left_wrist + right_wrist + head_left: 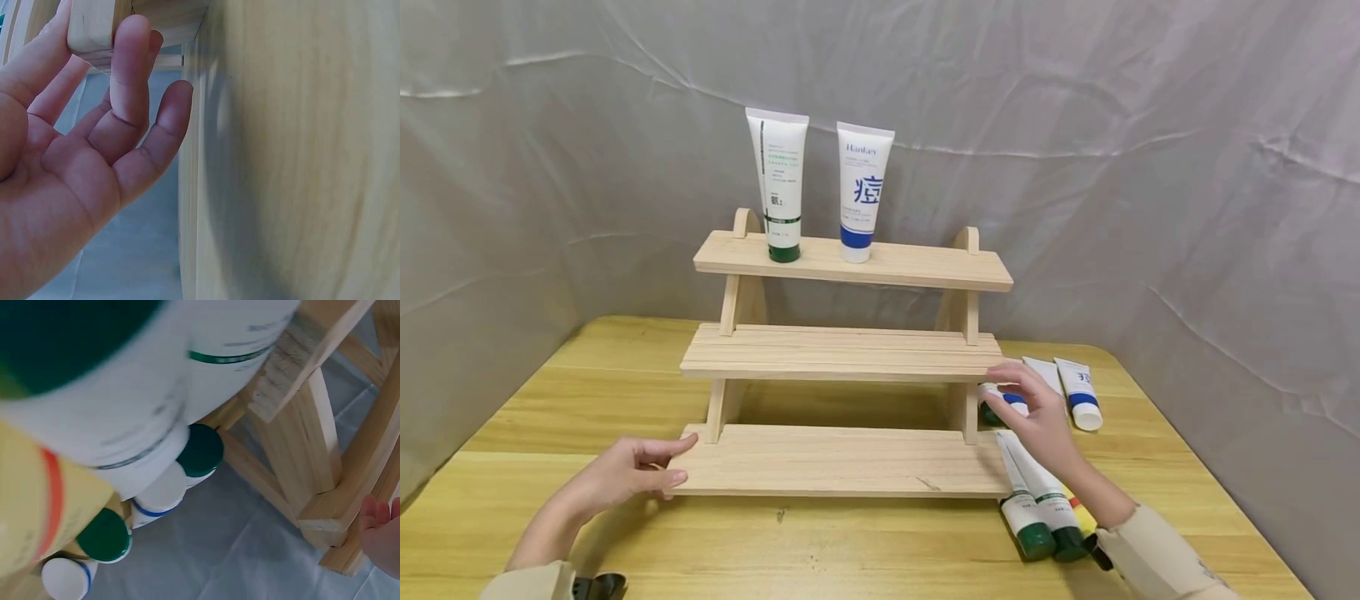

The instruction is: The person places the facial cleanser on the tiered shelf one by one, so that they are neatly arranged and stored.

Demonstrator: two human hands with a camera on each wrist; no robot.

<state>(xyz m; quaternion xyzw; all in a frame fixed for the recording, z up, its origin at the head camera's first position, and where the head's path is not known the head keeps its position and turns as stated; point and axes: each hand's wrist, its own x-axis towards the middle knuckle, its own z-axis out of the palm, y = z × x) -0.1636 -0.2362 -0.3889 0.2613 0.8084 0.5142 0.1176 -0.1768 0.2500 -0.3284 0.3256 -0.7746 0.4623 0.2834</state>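
A three-tier wooden display stand (pixel 842 354) is upright on the table. The left hand (pixel 617 473) grips the left end of its bottom board; in the left wrist view, fingers (pixel 130 75) bend around the board's corner. The right hand (pixel 1037 417) touches the right end of the middle board with its fingertips, the thumb apart below them. Only some fingertips (pixel 375 519) show beside the wood in the right wrist view. On the top board stand a white tube with a green cap (pixel 784 187) and a white tube with a blue band (pixel 862 192), both cap down.
Right of the stand lie two green-capped tubes (pixel 1033 533), partly under the right forearm, with something yellow (pixel 1084 518) beside them. Behind, a blue-banded tube (pixel 1078 393) lies among several more tubes, partly hidden by the right hand. Grey cloth (pixel 1187 208) hangs around the wooden table (pixel 737 546).
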